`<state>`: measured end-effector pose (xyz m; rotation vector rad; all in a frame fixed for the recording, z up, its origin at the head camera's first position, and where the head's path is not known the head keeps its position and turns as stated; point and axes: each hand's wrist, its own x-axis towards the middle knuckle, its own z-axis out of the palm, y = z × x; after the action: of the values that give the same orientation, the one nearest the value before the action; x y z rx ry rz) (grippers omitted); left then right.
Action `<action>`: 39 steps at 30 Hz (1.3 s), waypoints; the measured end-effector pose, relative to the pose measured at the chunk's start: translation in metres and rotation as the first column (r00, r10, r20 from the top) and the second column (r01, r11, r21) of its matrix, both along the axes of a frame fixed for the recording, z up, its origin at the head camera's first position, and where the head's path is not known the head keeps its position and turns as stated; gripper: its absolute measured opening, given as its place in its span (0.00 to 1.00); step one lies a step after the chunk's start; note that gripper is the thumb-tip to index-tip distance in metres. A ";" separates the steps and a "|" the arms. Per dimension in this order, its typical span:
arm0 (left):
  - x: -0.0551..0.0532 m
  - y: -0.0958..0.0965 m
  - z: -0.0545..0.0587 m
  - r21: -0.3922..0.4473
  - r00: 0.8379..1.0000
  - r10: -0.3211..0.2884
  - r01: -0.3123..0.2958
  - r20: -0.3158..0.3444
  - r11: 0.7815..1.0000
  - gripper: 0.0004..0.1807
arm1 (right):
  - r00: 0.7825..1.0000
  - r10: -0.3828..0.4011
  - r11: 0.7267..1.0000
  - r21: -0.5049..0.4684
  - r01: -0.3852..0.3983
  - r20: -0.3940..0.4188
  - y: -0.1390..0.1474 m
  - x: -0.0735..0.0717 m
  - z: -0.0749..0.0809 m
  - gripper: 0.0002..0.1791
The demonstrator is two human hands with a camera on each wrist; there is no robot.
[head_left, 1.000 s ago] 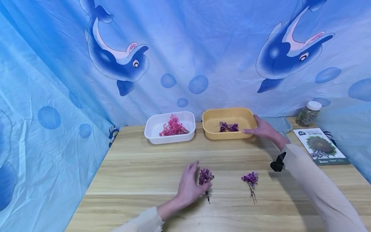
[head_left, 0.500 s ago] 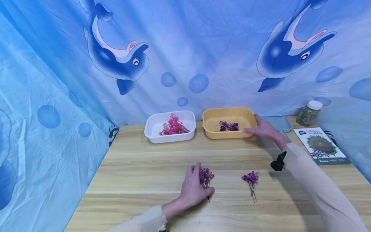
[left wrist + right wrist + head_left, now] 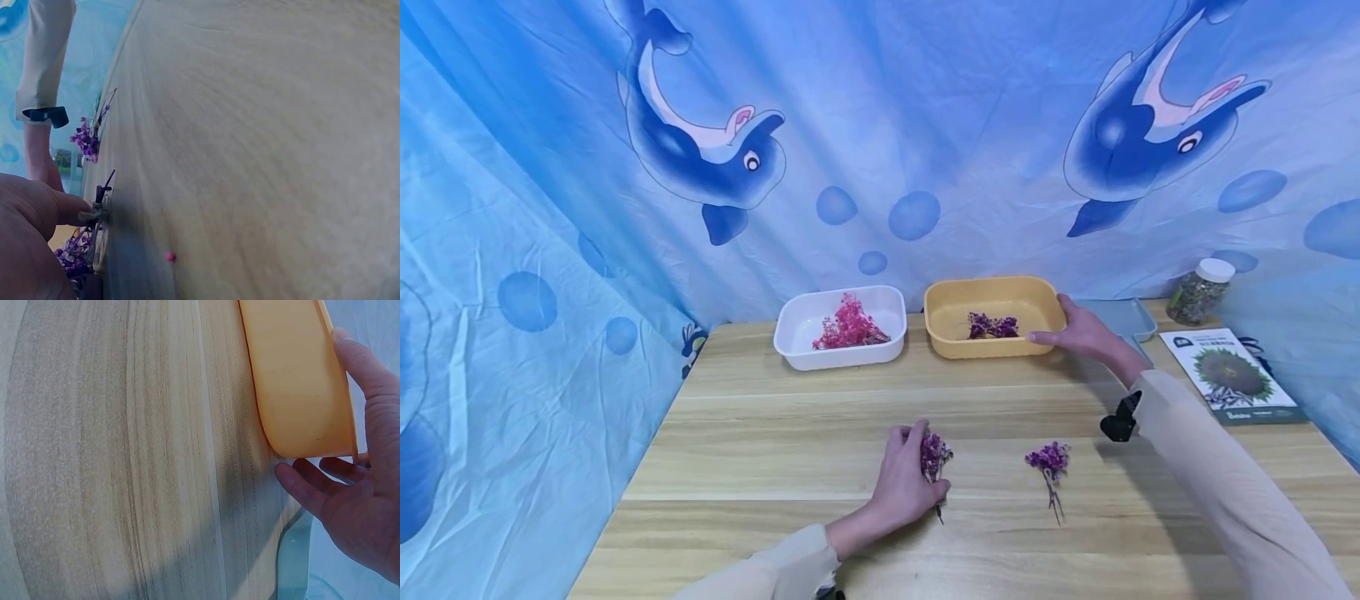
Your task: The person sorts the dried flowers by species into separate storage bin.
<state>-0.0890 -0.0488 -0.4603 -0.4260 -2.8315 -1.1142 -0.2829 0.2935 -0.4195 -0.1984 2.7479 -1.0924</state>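
In the head view my left hand (image 3: 906,482) lies at a small bunch of purple dried flowers (image 3: 936,454) on the table, its fingers and thumb around it. Up close in the left wrist view, the thumb (image 3: 72,207) presses on the tied stems (image 3: 99,203); the fingertips are mostly hidden. My right hand (image 3: 1084,333) grips the right end of a yellow plastic basin (image 3: 988,350), thumb over the rim and fingers at the outer wall. Inside that basin lie purple dried flowers (image 3: 992,327). A second purple bunch (image 3: 1050,467) rests on the table to the right.
A white basin (image 3: 841,360) with pink dried flowers (image 3: 852,323) stands left of the yellow one. Behind my right hand are a pale blue tray (image 3: 1123,317), a white-capped jar (image 3: 1199,293) and a sunflower packet (image 3: 1231,377). One tiny pink bead-like bit (image 3: 170,257) lies on the wood.
My left hand has moved slightly right, and its fingers and thumb have drawn in around the purple bunch. The right hand has stayed on the yellow basin.
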 end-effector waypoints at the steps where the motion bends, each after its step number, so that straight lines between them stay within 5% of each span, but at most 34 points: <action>1: -0.001 -0.001 0.000 0.008 1.000 -0.007 0.007 -0.006 1.000 0.49 | 1.000 -0.001 1.000 0.000 0.001 -0.001 0.000 0.000 0.000 0.68; 13: -0.006 -0.008 0.002 0.095 0.997 -0.071 0.071 -0.002 0.993 0.39 | 1.000 -0.012 1.000 0.014 0.012 -0.002 0.000 0.002 0.002 0.68; 23: -0.021 -0.014 0.006 0.161 0.993 -0.111 0.104 0.032 0.981 0.37 | 1.000 0.001 1.000 0.001 -0.001 -0.006 0.001 0.001 0.002 0.68; 28: -0.033 -0.015 0.013 0.171 0.990 -0.134 0.124 0.050 0.977 0.39 | 1.000 0.006 1.000 -0.007 -0.006 -0.005 0.001 0.001 0.001 0.69; 39: -0.077 -0.005 0.044 0.146 0.984 -0.173 0.177 -0.038 0.973 0.40 | 1.000 -0.007 1.000 -0.010 0.007 0.006 0.000 0.001 0.002 0.68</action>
<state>-0.1662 -0.0538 -0.4164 -0.6831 -2.7076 -1.3298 -0.2818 0.2932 -0.4178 -0.1867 2.7404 -1.1071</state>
